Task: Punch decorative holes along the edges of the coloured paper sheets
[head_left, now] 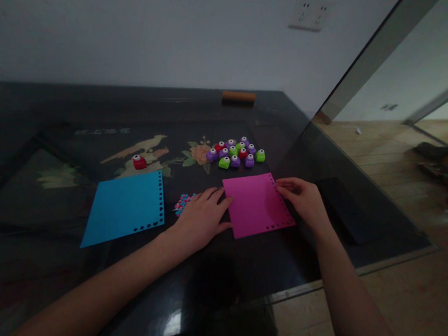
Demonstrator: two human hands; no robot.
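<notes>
Two hands rest on the pink sheet (257,205), which lies flat on the dark glass table (55,122) near its front edge. The left hand (199,219) lies palm down, fingers spread, its fingertips on the sheet's left edge. The right hand (303,198) touches the right edge beside a row of punched holes, fingers loosely extended; neither hand is clamped on anything.

Handling, as judged: the sheet is thin, light and flexible, prone to crease and to slide on glass. Hold it by an edge or corner, clear of the perforated border, which may tear.

A blue sheet (126,207) lies well to the left, with confetti (184,202) between the two sheets. A cluster of punches (236,152) stands behind the pink sheet; one red punch (139,162) sits apart behind the blue sheet.
</notes>
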